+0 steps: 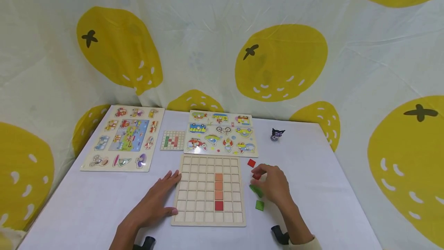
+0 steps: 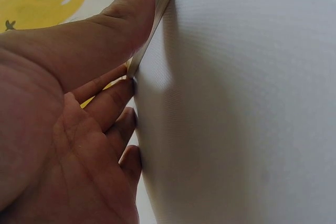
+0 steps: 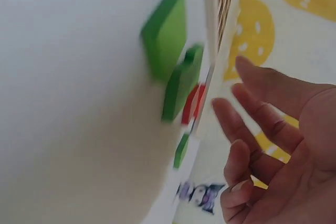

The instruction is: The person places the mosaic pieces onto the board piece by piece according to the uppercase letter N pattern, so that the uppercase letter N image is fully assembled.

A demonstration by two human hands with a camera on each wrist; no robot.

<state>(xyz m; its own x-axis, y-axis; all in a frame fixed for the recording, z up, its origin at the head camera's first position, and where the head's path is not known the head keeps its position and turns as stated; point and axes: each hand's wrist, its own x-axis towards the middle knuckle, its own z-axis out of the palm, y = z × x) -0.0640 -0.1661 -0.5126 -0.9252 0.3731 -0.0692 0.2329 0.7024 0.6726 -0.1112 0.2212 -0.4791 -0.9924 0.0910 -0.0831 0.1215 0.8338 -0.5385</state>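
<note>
A wooden grid board [image 1: 192, 185] lies on the table; three orange tiles [image 1: 219, 186] and a red tile [image 1: 219, 206] fill part of one column. My left hand [image 1: 157, 200] rests along the board's left edge, fingers spread and touching it. Right of the board, my right hand [image 1: 273, 183] hovers by a red tile [image 1: 256, 176], its fingers bent but apart. In the right wrist view, nothing shows between those fingers. Near them lie another red tile [image 1: 251, 163], a darker green piece [image 1: 256, 190] and a light green tile [image 1: 259, 205].
A small pattern card [image 1: 172, 141] and a vehicle peg puzzle [image 1: 221, 134] lie behind the board. Another peg puzzle [image 1: 121, 161] is at the back left. A small dark-hooded figurine [image 1: 276, 134] stands at the back right. A lemon-print curtain [image 1: 208, 57] hangs behind the table.
</note>
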